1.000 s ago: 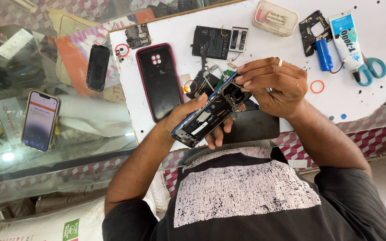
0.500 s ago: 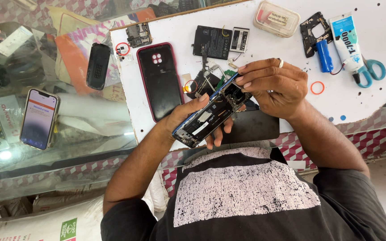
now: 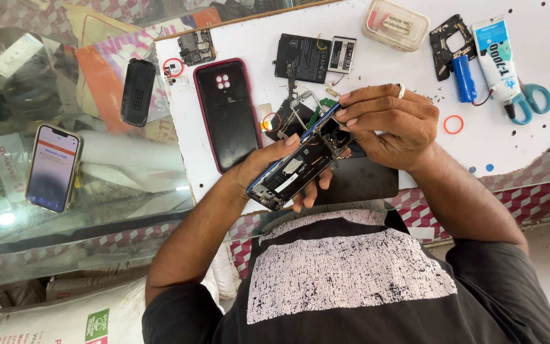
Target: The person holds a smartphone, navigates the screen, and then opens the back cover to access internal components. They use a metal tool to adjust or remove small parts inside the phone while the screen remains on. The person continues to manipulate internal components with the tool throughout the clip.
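My left hand (image 3: 268, 162) holds an opened phone (image 3: 297, 169) from below, tilted, with its back cover off and its black and silver inner parts showing. My right hand (image 3: 389, 121), with a ring on one finger, pinches the phone's upper end with its fingertips at the blue edge. Both hands hover over the near edge of a white work board (image 3: 529, 38). A small pile of loose parts and a metal frame (image 3: 297, 108) lies just beyond the phone.
On the board lie a red-edged phone back cover (image 3: 227, 114), a black battery (image 3: 310, 57), a clear plastic box (image 3: 396, 24), a glue tube (image 3: 494, 60), scissors (image 3: 529, 102) and a blue cell (image 3: 465, 79). A lit phone (image 3: 52, 167) and a black phone (image 3: 138, 92) rest on the glass counter.
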